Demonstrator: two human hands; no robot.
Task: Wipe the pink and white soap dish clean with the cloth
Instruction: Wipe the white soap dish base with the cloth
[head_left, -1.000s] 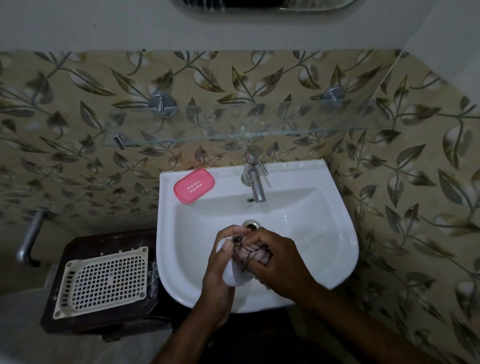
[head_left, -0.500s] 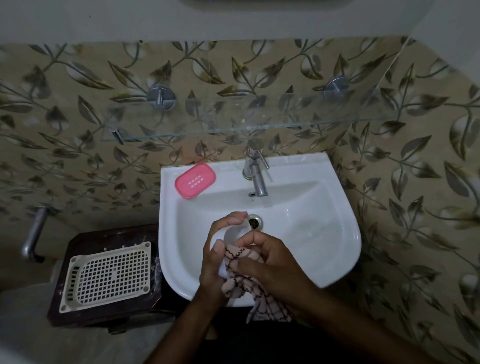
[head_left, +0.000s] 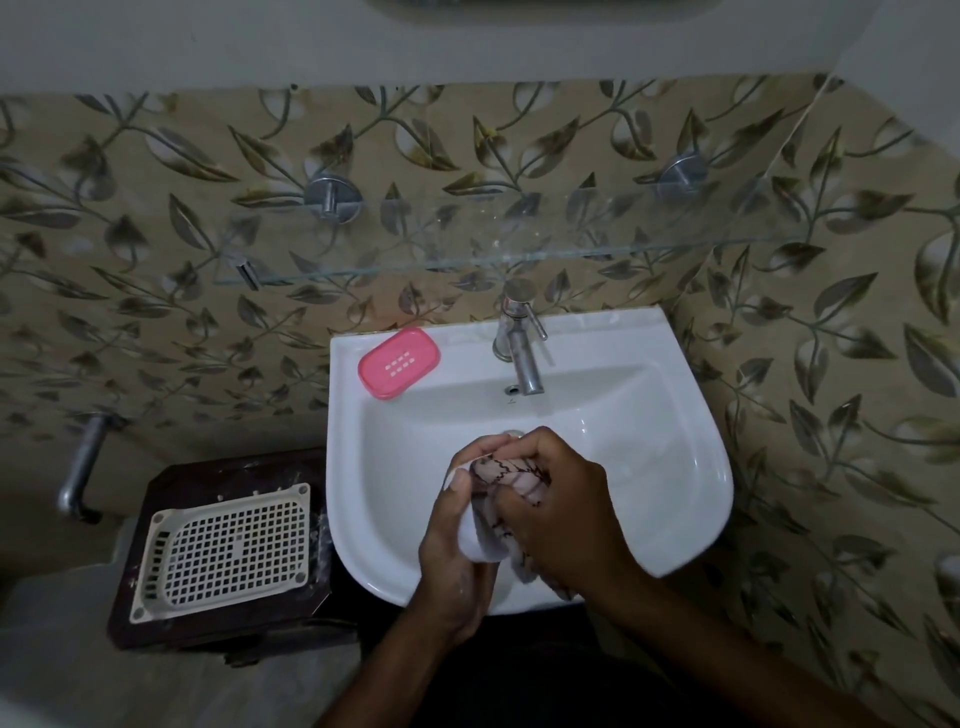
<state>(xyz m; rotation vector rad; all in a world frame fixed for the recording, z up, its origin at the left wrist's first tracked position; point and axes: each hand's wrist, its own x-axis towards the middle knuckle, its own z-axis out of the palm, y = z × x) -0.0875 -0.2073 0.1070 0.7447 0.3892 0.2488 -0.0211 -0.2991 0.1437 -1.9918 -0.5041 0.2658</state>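
The white soap dish half (head_left: 475, 540) is being gripped in the left hand (head_left: 457, 561) over the basin (head_left: 675, 467) while the cloth (head_left: 511, 480) is being pinched against it by the right hand (head_left: 561, 514); the pink half (head_left: 399, 362) is lying beyond the fingers. The wet plastic could be dropped if the grip is loosened.

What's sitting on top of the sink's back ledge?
On the sink ledge lie the pink soap dish part at left and the tap in the middle. Anything beneath the pink part is hidden.

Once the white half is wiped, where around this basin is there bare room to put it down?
The sink rim right of the tap is bare. The left back corner holds the pink tray; both hands crowd the bowl's front. The glass shelf looks bare too.
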